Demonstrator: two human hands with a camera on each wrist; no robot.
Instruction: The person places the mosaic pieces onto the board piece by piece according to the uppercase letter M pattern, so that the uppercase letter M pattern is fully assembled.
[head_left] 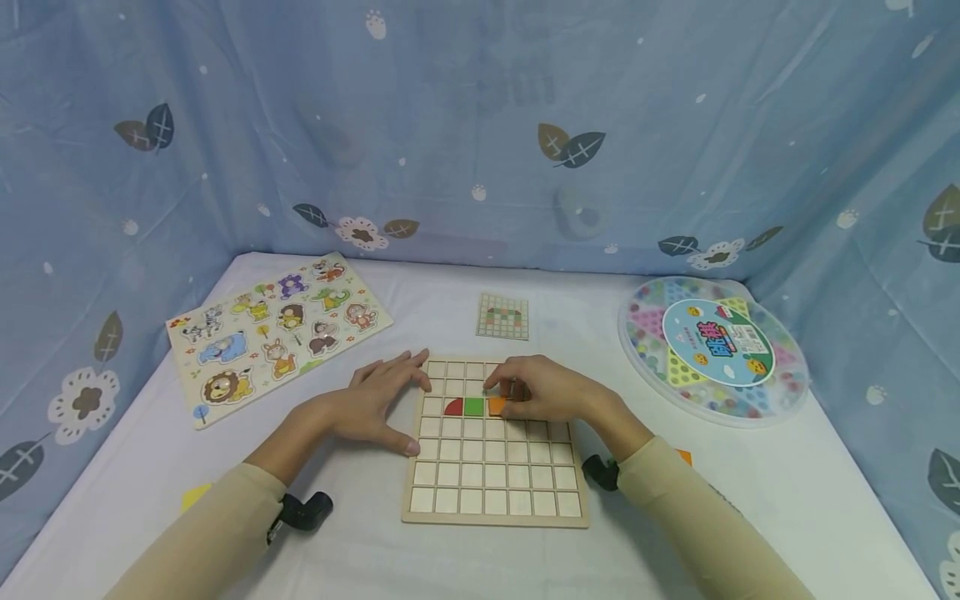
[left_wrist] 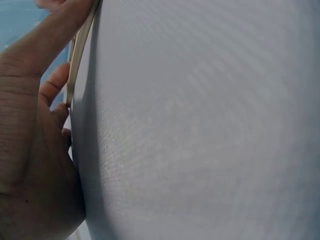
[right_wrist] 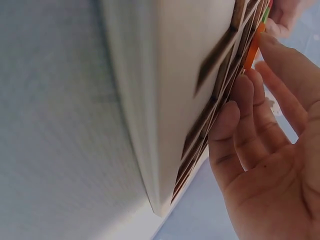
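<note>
A square wooden grid board [head_left: 483, 475] lies on the white table in front of me. In one of its upper rows sit a red quarter-round tile [head_left: 454, 407] and, beside it, a green square tile [head_left: 474, 407]. My right hand [head_left: 551, 392] pinches an orange square tile [head_left: 497, 406] just right of the green one; the right wrist view shows the thumb on this orange tile [right_wrist: 254, 47] and the other fingertips down at the board. My left hand [head_left: 375, 402] rests at the board's left edge, thumb and fingers spread along it.
Behind the board lies a small pattern card [head_left: 502, 317]. An animal puzzle board [head_left: 281, 337] is at the back left, a round clear case of beads [head_left: 716, 350] at the right. Yellow [head_left: 195, 496] and orange pieces [head_left: 684, 456] show partly behind the sleeves. Blue curtain surrounds the table.
</note>
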